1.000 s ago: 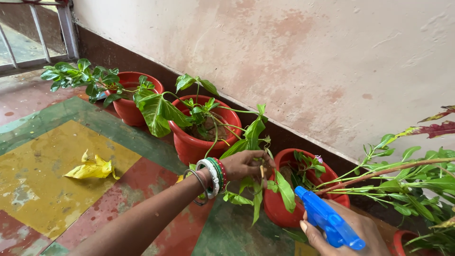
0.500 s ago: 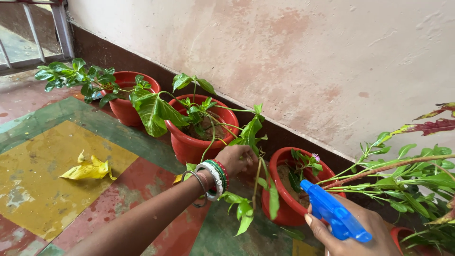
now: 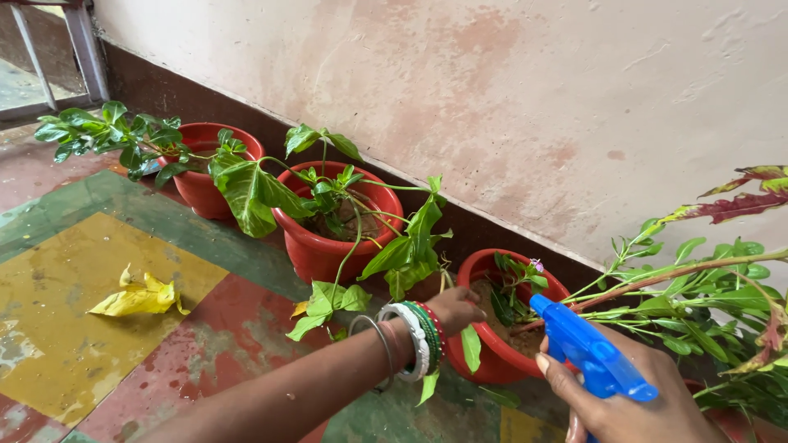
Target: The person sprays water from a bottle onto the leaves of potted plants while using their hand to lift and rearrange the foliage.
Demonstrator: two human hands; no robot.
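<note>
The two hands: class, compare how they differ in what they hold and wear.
The left hand grips a leafy stem beside the red pot; the right hand holds a blue spray bottle. The left wrist wears bangles; no bangles show on the right. Both are closed around something near the same pot.

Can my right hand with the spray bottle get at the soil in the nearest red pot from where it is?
Probably yes. The right hand holds the blue spray bottle right at the nearest red pot, nozzle over its rim; only small leaves and the left hand crowd the opening.
</note>
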